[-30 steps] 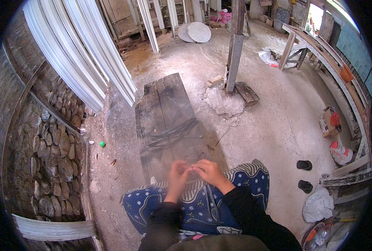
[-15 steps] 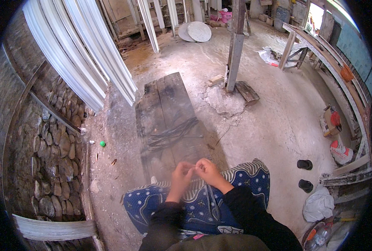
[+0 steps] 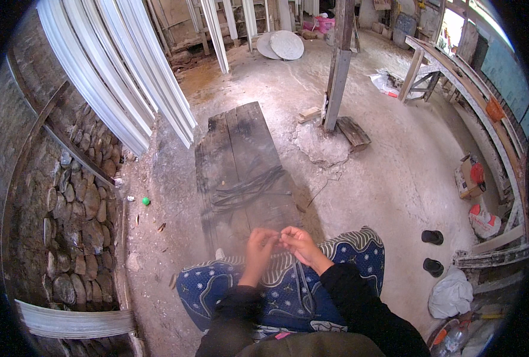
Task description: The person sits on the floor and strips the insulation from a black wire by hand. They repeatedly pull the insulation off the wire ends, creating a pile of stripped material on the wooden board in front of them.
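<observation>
Two bare hands, the left hand (image 3: 257, 250) and the right hand (image 3: 300, 243), meet fingertip to fingertip above the lap, just past the striped edge of a blue patterned cloth (image 3: 354, 265). On each, thumb and forefinger are drawn into a close pinch, with hardly any gap; I cannot tell whether something thin sits between them, since the spot is small and the left hand is slightly blurred. A narrow grey strip (image 3: 304, 291) lies on the cloth, its long axis running from below the right hand back toward the body, leaning a little rightward as it nears the waist. The right hand is the nearer one to it, though whether its upper end reaches the fingers does not show. Ahead of the pinch and somewhat to its left, a loose bundle of dark strips (image 3: 249, 189) rests on a worn wooden board (image 3: 236, 134), well apart from the fingertips. The bundle lies mostly crosswise, slanting from near left to far right, whereas the board's length points away from the person. The bundle's middle is closer to the left hand; its right end sits almost straight ahead of the right hand. Black sleeves (image 3: 362, 303) cover both forearms, and a small green ball (image 3: 146, 201) lies on the floor left of the board.
</observation>
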Demonstrator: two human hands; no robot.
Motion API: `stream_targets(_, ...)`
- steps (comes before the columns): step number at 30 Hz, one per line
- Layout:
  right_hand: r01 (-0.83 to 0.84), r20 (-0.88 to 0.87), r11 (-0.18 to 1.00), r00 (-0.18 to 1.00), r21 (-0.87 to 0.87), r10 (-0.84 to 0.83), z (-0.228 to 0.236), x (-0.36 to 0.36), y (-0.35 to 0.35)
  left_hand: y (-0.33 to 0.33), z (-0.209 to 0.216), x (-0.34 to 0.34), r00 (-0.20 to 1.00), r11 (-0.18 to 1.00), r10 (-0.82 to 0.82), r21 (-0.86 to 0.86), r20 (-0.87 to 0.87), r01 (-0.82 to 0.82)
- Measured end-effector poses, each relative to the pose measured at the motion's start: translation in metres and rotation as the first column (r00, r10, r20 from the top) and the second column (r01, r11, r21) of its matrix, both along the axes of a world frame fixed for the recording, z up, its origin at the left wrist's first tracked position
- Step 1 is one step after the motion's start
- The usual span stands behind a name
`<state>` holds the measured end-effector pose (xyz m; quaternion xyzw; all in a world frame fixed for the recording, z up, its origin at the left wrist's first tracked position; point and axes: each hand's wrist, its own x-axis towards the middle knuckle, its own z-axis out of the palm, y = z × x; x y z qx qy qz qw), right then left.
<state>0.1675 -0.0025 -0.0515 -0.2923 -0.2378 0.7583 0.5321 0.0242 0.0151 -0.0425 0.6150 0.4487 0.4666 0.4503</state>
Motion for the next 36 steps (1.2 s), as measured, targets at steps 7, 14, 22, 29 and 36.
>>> stream_targets(7,0.046,0.109,0.999,0.993,0.003,-0.046,0.002,0.001,0.0,-0.001,0.006,0.001,1.0,0.999,0.017,0.046,-0.009,-0.016)
stream_targets(14,0.042,0.222,0.994,0.973,0.105,-0.064,0.0,0.002,-0.001,-0.002,0.011,0.001,0.999,0.999,0.033,-0.026,0.005,-0.033)
stream_targets(22,0.082,0.36,0.971,0.919,0.225,-0.162,-0.001,-0.004,-0.003,-0.003,0.02,0.0,0.973,0.927,-0.017,-0.36,0.231,0.102)
stream_targets(29,0.086,0.365,0.954,0.911,0.288,-0.192,0.011,-0.005,-0.002,-0.002,0.019,-0.005,0.943,0.852,-0.073,-0.471,0.326,0.229)
stream_targets(36,0.009,0.434,0.952,0.888,0.307,-0.149,0.014,0.0,-0.002,-0.002,0.036,-0.006,0.933,0.817,-0.073,-0.515,0.352,0.258)
